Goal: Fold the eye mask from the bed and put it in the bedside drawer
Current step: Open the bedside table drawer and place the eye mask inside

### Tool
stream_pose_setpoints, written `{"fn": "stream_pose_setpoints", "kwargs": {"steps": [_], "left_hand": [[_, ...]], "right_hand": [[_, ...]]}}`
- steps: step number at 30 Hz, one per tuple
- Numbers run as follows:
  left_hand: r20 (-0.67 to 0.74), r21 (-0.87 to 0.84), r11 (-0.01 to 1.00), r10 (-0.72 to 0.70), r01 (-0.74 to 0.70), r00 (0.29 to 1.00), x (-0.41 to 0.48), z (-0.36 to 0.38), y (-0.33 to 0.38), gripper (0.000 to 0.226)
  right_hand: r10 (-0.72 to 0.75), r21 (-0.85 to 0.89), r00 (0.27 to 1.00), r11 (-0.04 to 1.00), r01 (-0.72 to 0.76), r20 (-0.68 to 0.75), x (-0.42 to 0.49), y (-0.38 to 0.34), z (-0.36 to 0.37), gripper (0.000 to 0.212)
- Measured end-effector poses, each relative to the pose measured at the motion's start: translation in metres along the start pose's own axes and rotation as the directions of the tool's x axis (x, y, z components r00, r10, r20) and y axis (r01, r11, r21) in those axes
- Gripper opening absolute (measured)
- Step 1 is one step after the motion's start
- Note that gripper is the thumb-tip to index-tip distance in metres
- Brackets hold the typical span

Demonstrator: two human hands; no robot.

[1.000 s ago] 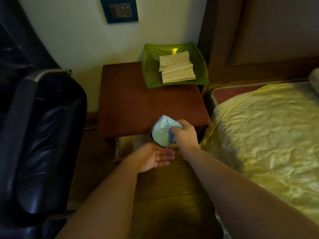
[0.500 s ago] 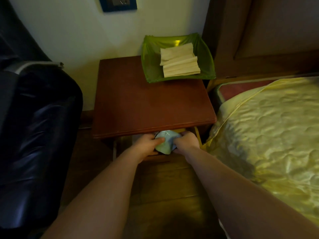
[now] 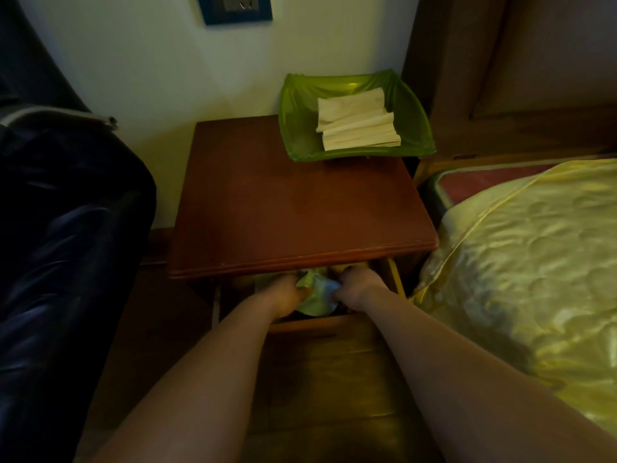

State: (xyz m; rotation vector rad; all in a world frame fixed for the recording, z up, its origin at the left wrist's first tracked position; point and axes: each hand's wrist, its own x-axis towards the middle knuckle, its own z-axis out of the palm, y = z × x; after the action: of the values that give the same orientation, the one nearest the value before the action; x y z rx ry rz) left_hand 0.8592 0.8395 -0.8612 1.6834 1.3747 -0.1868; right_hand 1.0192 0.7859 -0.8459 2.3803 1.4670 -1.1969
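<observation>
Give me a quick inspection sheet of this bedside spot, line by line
Surface: bedside table, top bare except at its back right corner.
Job's things: eye mask bunched, down in the open drawer.
Clutter: green tray holding folded napkins.
Grips: left hand and right hand both closed on the mask, inside the drawer.
Cables: nothing seen.
Surroundings: bed with yellow cover to the right, dark chair to the left, wall socket above.

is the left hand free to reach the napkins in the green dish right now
Probably not at once: the left hand is down in the drawer gripping the eye mask. The path to the napkins looks otherwise clear.
</observation>
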Motion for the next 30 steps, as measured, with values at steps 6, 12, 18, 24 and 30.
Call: {"fn": "stream_pose_setpoints", "kwargs": {"steps": [6, 12, 18, 24, 30], "left_hand": [[0.002, 0.323, 0.946, -0.006, 0.005, 1.0, -0.012, 0.007, 0.003, 0.031], [-0.029, 0.445, 0.896, 0.015, 0.0, 0.999, -0.026, 0.009, 0.001, 0.03], [-0.21, 0.326, 0.945, 0.046, 0.026, 0.977, -0.03, 0.009, 0.0, 0.039], [0.028, 0.403, 0.906, 0.129, -0.129, 0.991, -0.039, 0.01, 0.006, 0.022], [0.086, 0.5, 0.851, 0.135, -0.159, 0.987, -0.071, 0.013, 0.026, 0.045]], "right_hand": [[0.031, -0.06, 0.999, 0.998, -0.032, -0.005, 0.001, 0.0, 0.013, 0.046], [0.077, -0.095, 0.997, 0.993, -0.074, 0.025, -0.009, -0.003, 0.017, 0.041], [0.123, 0.007, 0.987, 0.992, -0.123, -0.101, -0.013, -0.005, 0.02, 0.044], [0.013, -0.031, 0.979, 0.999, -0.019, -0.204, -0.045, 0.003, 0.009, 0.042], [-0.106, 0.05, 0.793, 0.984, 0.17, -0.6, -0.119, 0.029, 0.033, 0.027]]}}
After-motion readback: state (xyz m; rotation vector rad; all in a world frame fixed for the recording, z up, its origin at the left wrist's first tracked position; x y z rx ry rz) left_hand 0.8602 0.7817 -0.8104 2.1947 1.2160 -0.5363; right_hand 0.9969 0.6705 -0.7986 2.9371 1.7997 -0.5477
